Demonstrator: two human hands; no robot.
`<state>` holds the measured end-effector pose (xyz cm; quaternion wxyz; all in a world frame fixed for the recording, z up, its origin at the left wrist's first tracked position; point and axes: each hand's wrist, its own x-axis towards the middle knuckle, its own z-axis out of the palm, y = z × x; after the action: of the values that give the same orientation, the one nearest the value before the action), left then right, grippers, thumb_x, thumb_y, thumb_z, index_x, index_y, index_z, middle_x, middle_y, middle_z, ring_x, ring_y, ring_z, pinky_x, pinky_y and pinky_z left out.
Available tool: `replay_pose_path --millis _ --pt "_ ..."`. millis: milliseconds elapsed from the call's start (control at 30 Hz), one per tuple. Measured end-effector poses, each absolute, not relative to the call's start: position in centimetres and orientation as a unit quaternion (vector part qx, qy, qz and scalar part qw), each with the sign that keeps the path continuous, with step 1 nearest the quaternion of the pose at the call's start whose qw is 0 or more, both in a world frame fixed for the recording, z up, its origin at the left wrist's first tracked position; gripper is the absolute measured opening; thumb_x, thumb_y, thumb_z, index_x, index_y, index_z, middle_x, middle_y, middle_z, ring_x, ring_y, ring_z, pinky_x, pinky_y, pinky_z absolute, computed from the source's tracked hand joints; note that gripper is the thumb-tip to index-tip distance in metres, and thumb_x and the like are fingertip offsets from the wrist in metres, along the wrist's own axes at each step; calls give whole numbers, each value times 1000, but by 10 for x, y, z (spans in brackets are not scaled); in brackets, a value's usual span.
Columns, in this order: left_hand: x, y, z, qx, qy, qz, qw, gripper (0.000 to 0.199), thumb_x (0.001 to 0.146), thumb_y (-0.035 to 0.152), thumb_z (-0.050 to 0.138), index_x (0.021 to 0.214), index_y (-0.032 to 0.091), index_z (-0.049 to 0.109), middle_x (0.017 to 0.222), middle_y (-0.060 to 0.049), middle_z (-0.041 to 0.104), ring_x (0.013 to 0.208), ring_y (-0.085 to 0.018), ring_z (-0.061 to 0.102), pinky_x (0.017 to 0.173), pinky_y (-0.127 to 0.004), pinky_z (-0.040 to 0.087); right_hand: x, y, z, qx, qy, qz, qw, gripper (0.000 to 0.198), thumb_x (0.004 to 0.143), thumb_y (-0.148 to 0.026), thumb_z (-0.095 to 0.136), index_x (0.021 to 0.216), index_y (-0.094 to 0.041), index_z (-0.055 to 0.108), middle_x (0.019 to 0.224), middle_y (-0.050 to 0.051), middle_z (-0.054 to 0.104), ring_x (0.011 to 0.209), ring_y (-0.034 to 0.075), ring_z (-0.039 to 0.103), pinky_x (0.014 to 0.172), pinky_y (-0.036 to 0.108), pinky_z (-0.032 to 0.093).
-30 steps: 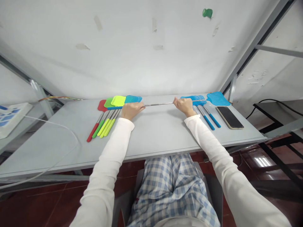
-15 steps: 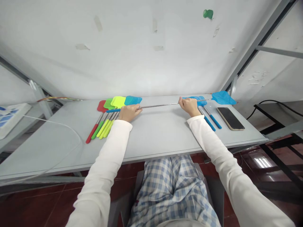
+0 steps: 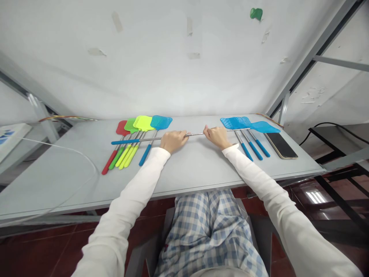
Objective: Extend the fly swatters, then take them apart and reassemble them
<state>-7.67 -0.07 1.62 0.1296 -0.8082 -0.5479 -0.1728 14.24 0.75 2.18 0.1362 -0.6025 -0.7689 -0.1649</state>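
Note:
Stretched crosswise above the table is a blue fly swatter [image 3: 265,127] with a thin metal telescopic rod. My left hand [image 3: 173,141] is closed round the rod, with the blue handle sticking out to its left. Closer to the swatter's head, my right hand [image 3: 217,136] grips the same rod. To the left lie a red swatter [image 3: 108,162], a green swatter [image 3: 116,157], yellow swatters [image 3: 143,123] and another blue swatter [image 3: 161,122]. On the right, several blue swatters [image 3: 235,122] lie side by side, partly under the held one.
A phone [image 3: 281,146] lies at the table's right, just below the held swatter's head. A white cable [image 3: 83,154] curves over the left side of the grey table [image 3: 196,173]. Behind stands a white wall [image 3: 161,77], and metal frame posts [image 3: 284,105] rise at both sides.
My hands have come closer together along the rod, and its extended part between them is shorter. The handle now shows further out left of my left hand; the swatter's head has shifted left.

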Motion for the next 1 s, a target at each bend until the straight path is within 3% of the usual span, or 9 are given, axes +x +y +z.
replay_pose_path --millis 400,700,1000 --pt "-107 9 18 -810 -538 -153 178 45 95 42 33 75 19 65 64 -10 67 59 -18 61 51 -28 24 161 14 35 -617 -757 -171 126 60 96 -30 24 70 -9 74 64 17 68 63 20 62 54 28 26" --pt "-101 10 16 -807 -539 -175 165 36 93 37 37 80 21 66 75 -10 68 72 -21 62 58 -31 29 181 21 31 -625 -742 -186 156 60 96 -34 26 66 -11 72 62 15 67 58 18 58 52 28 21" --pt "-148 19 27 -632 -703 -261 194 41 93 42 33 81 19 65 76 -15 65 83 -28 56 70 -36 33 233 36 35 -665 -687 -210 204 58 99 -35 24 77 -12 72 78 15 70 70 19 59 59 29 27"
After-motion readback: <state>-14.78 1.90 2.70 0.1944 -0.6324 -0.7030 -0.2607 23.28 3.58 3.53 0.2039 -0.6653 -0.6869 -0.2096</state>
